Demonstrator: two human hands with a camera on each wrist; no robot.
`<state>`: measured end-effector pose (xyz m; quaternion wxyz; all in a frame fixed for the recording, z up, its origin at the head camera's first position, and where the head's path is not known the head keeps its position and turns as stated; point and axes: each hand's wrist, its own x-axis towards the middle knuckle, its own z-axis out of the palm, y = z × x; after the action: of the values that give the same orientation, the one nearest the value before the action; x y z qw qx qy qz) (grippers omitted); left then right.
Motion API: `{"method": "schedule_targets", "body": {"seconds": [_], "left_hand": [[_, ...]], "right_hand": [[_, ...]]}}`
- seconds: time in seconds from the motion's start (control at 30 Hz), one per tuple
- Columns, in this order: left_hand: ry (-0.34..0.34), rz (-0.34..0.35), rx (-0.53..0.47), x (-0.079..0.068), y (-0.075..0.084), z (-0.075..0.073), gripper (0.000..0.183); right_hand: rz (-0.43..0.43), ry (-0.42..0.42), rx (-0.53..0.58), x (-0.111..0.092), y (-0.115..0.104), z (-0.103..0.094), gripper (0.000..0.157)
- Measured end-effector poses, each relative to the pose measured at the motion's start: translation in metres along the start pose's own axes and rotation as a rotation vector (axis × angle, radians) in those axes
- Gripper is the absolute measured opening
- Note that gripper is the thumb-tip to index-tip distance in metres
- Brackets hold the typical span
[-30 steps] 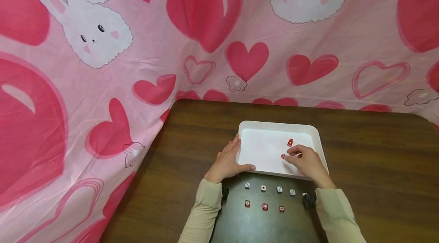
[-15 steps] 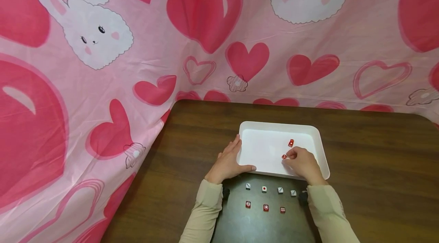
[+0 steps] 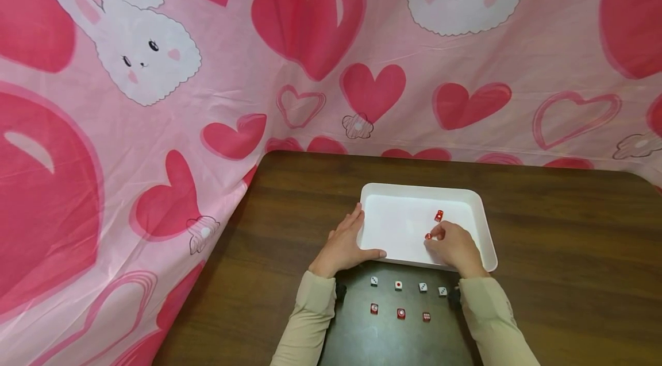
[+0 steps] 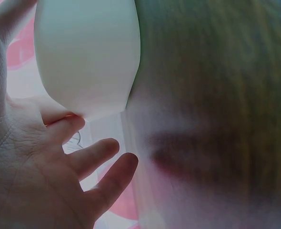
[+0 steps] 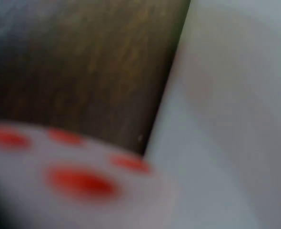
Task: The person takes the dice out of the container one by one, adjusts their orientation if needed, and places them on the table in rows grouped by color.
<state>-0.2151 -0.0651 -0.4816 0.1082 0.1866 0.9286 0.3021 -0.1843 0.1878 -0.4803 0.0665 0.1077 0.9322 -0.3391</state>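
In the head view a shallow white tray lies on the brown table. My left hand rests at its near left corner, thumb along the near rim and fingers stretched by the left side. The left wrist view shows the tray's outer wall between the thumb and the spread fingers. Inside the tray, my right hand pinches a small red die at its thumb and fingertips. A little beyond are red dice close together, touching the tray floor.
In front of the tray, on a dark greenish surface, white dice form a row. Three red dice line up nearer me. A blurred white surface with red dots fills a corner of the right wrist view. Pink heart-print cloth hangs behind.
My right wrist and forearm have swung left, and the fingertips have closed in around the red die. My left hand stays at the tray corner.
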Motion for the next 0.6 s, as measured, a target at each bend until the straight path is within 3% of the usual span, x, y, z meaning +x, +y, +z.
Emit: {"method": "schedule_targets", "body": {"seconds": [0.6], "left_hand": [[-0.006, -0.007, 0.003, -0.0006, -0.0007, 0.0002, 0.106]], "right_hand": [[0.003, 0.001, -0.004, -0.0017, -0.0009, 0.0012, 0.021]]}}
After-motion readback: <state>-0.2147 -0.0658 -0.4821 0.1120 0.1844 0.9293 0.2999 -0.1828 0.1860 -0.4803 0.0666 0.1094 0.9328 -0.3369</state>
